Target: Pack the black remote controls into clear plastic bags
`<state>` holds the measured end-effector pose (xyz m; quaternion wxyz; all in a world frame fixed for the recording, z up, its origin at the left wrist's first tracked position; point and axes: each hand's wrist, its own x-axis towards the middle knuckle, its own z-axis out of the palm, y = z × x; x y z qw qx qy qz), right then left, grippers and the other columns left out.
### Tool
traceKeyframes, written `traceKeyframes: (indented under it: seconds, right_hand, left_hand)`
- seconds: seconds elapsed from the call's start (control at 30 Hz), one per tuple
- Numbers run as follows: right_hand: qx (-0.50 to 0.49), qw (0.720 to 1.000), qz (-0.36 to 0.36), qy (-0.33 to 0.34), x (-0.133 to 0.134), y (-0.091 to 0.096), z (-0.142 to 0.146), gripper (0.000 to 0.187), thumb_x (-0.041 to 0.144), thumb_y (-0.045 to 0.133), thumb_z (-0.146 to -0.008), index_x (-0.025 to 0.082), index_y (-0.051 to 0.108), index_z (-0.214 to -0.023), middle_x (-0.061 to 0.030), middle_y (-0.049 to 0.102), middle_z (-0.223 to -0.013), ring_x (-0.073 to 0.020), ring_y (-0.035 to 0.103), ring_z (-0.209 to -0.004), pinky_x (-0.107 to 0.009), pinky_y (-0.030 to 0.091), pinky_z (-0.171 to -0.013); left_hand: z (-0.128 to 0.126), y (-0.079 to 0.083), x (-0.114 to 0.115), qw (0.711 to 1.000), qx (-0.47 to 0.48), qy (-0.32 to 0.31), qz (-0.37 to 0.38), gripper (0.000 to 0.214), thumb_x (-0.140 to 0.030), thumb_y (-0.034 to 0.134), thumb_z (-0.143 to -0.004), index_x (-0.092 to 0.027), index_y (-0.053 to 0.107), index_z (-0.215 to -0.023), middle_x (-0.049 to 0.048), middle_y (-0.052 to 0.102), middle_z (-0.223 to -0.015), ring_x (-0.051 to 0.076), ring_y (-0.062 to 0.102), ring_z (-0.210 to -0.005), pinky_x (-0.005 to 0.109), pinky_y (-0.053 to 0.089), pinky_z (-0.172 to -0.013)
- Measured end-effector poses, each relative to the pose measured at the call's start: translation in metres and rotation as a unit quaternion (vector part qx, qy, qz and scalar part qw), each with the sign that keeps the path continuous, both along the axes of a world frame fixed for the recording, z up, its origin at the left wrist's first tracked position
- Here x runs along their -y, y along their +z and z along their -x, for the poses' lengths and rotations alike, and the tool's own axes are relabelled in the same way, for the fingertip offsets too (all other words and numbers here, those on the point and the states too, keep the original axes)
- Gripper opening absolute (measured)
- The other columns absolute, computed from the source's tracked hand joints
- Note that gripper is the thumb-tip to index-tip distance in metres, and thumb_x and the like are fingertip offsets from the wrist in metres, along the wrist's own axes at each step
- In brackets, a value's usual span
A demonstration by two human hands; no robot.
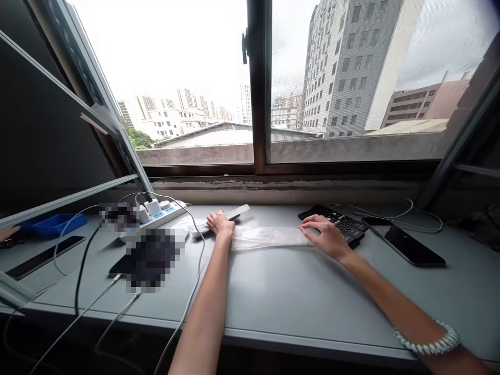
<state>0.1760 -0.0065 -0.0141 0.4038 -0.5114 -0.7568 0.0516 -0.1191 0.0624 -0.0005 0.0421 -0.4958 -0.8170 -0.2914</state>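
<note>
A clear plastic bag (265, 237), long and flat, stretches across the desk between my two hands. My right hand (326, 237) pinches its right end between thumb and fingertips. At the other end, my left hand (221, 224) has its fingers curled down over a dark long item in clear wrap (201, 229); my fingers hide much of that item. Just beyond my right hand lie several black remote controls (344, 224) with rows of buttons, partly covered by the hand.
A dark-screened phone (404, 240) lies at the right. On the left stand a white power strip (166, 211) with plugs, a dark tablet-like device (117, 266) and a blue tray (58, 224). White cables (195, 291) cross the desk. Another person's hand (8, 233) shows at the far left.
</note>
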Motion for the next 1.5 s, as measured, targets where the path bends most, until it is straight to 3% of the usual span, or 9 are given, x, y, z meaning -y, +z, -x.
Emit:
traceKeyframes:
  seconds: [0.13, 0.3, 0.43, 0.57, 0.73, 0.9, 1.13, 1.33, 1.5]
  right_hand:
    - [-0.029, 0.999, 0.018, 0.012, -0.001, 0.001, 0.001, 0.021, 0.038, 0.052, -0.079, 0.026, 0.069, -0.076, -0.0029, 0.064, -0.091, -0.0190, 0.060, -0.081, -0.031, 0.045, -0.069]
    - [-0.148, 0.989, 0.018, 0.021, -0.006, 0.003, 0.004, 0.031, 0.040, 0.049, -0.080, 0.022, 0.063, -0.102, -0.0079, 0.058, -0.107, -0.0161, 0.060, -0.074, -0.030, 0.046, -0.063]
    - [-0.242, 0.970, 0.031, 0.021, -0.011, 0.003, 0.004, 0.035, 0.043, 0.048, -0.080, 0.021, 0.056, -0.106, -0.0097, 0.055, -0.113, -0.0154, 0.060, -0.072, -0.031, 0.048, -0.063]
    - [-0.280, 0.957, 0.059, 0.041, -0.016, 0.001, 0.001, 0.031, 0.044, 0.051, -0.077, 0.020, 0.060, -0.094, -0.0092, 0.056, -0.111, -0.0153, 0.061, -0.072, -0.030, 0.048, -0.065]
    - [-0.299, 0.946, 0.106, 0.073, -0.017, 0.001, -0.002, 0.032, 0.045, 0.055, -0.072, 0.020, 0.067, -0.087, -0.0084, 0.060, -0.111, -0.0147, 0.060, -0.071, -0.030, 0.047, -0.068]
    - [-0.323, 0.925, 0.177, 0.090, -0.013, 0.003, -0.003, 0.043, 0.048, 0.039, -0.079, 0.019, 0.069, -0.076, -0.0069, 0.069, -0.084, -0.0196, 0.060, -0.080, -0.032, 0.045, -0.072]
    - [-0.298, 0.944, 0.090, 0.108, -0.013, 0.002, 0.003, 0.028, 0.045, 0.064, -0.064, 0.019, 0.070, -0.061, -0.0069, 0.064, -0.086, -0.0199, 0.058, -0.080, -0.030, 0.043, -0.074]
    - [-0.268, 0.960, 0.060, 0.064, -0.017, -0.002, -0.001, 0.034, 0.048, 0.058, -0.070, 0.019, 0.067, -0.055, -0.0069, 0.062, -0.080, -0.0185, 0.057, -0.076, -0.029, 0.043, -0.069]
    - [-0.326, 0.941, 0.064, 0.061, -0.022, -0.003, 0.000, 0.035, 0.053, 0.060, -0.065, 0.018, 0.065, -0.065, -0.0083, 0.062, -0.086, -0.0177, 0.057, -0.071, -0.029, 0.045, -0.064]
  left_hand:
    - [-0.009, 0.009, 0.007, 0.992, -0.033, -0.060, -0.111, 0.039, -0.004, 0.055, -0.063, -0.019, 0.063, -0.097, 0.0118, 0.048, -0.101, 0.028, 0.050, -0.096, 0.040, 0.038, -0.089]
    - [-0.034, 0.021, 0.015, 0.940, -0.116, -0.197, -0.255, 0.043, -0.006, 0.055, -0.067, -0.019, 0.060, -0.108, 0.0089, 0.044, -0.099, 0.024, 0.050, -0.093, 0.039, 0.039, -0.089]
    - [-0.057, 0.021, 0.022, 0.891, -0.175, -0.333, -0.253, 0.044, -0.009, 0.057, -0.070, -0.021, 0.057, -0.113, 0.0067, 0.045, -0.102, 0.021, 0.050, -0.093, 0.035, 0.038, -0.091]
    - [-0.076, 0.015, 0.030, 0.872, -0.192, -0.398, -0.211, 0.047, -0.009, 0.056, -0.071, -0.024, 0.055, -0.116, 0.0051, 0.048, -0.105, 0.019, 0.051, -0.096, 0.033, 0.036, -0.092]
    - [-0.089, 0.007, 0.037, 0.870, -0.184, -0.430, -0.156, 0.050, -0.009, 0.056, -0.072, -0.027, 0.053, -0.119, 0.0045, 0.050, -0.108, 0.019, 0.051, -0.098, 0.033, 0.035, -0.093]
    - [-0.092, 0.006, 0.042, 0.863, -0.189, -0.444, -0.151, 0.050, -0.010, 0.055, -0.074, -0.025, 0.051, -0.122, 0.0053, 0.052, -0.108, 0.019, 0.051, -0.100, 0.032, 0.034, -0.092]
    - [-0.102, 0.007, 0.050, 0.845, -0.211, -0.468, -0.149, 0.051, -0.014, 0.053, -0.078, -0.024, 0.045, -0.128, 0.0050, 0.056, -0.109, 0.020, 0.049, -0.102, 0.033, 0.033, -0.090]
    - [-0.105, 0.006, 0.050, 0.846, -0.213, -0.470, -0.138, 0.051, -0.015, 0.051, -0.079, -0.026, 0.044, -0.129, 0.0045, 0.057, -0.105, 0.021, 0.048, -0.101, 0.035, 0.032, -0.092]
    - [-0.104, 0.008, 0.049, 0.855, -0.203, -0.459, -0.131, 0.050, -0.017, 0.049, -0.080, -0.024, 0.044, -0.129, 0.0057, 0.057, -0.107, 0.022, 0.048, -0.102, 0.035, 0.032, -0.093]
